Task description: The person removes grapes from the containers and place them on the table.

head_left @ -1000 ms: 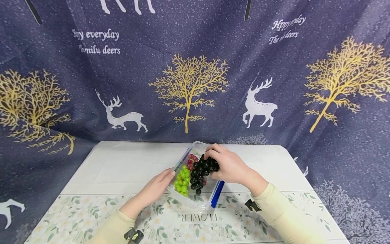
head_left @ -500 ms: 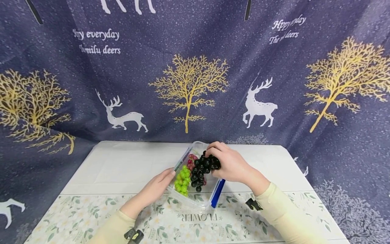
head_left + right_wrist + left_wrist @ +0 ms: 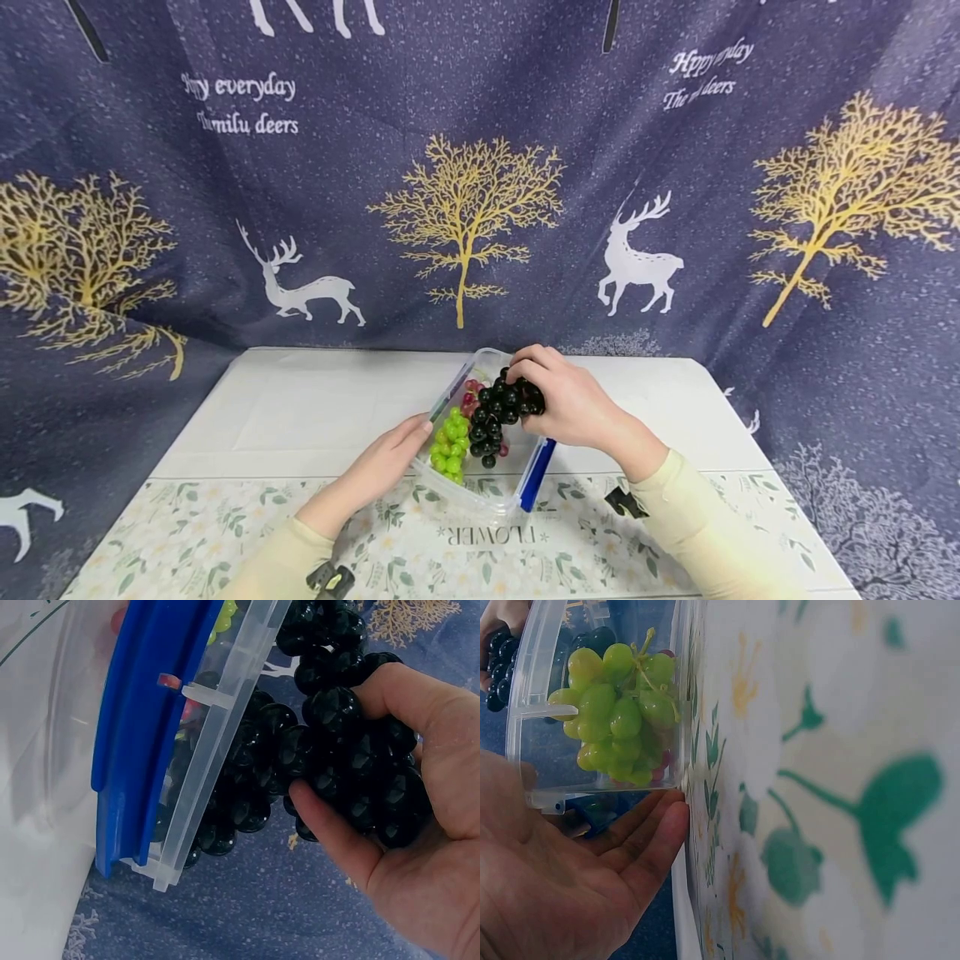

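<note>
Your right hand gripped the black grapes, fingers curled, over the box; your left hand touched its side, fingers nearly straight.

"What is your right hand holding?"

"A bunch of black grapes, which I pinch at three o'clock, my thumb below and a finger above."

"And the box?"

"Its clear rim slants from twelve o'clock down to seven; part of my bunch shows behind it. The blue latch sits toward ten."

"Any other colours?"

"Green grapes at twelve; something reddish, mostly covered, beside the latch."

"Around it?"

"I see white tabletop at eight, speckled blue cloth at six."
</note>
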Motion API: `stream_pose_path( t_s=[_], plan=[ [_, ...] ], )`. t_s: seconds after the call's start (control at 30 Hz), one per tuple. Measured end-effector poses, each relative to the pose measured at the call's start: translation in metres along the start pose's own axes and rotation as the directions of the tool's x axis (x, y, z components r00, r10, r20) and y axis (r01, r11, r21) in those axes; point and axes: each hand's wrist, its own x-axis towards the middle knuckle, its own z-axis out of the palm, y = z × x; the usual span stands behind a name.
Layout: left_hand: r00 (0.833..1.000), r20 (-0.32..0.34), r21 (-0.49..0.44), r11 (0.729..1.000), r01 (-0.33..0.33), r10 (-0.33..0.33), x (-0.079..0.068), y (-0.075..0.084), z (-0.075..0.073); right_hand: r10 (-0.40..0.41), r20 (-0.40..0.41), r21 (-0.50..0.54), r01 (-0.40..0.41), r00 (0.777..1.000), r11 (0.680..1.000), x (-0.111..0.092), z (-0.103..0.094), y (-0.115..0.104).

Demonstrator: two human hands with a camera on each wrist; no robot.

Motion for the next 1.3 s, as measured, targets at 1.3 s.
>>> stream_pose_path(
  t_s=[1.3],
  plan=[
    [1.0,-0.006,-0.003,1.0,-0.001,0.001,0.0,-0.002,0.001,0.002,-0.104,0.004,-0.002,0.995,1.0,0.0,-0.028,-0.001]
  ],
)
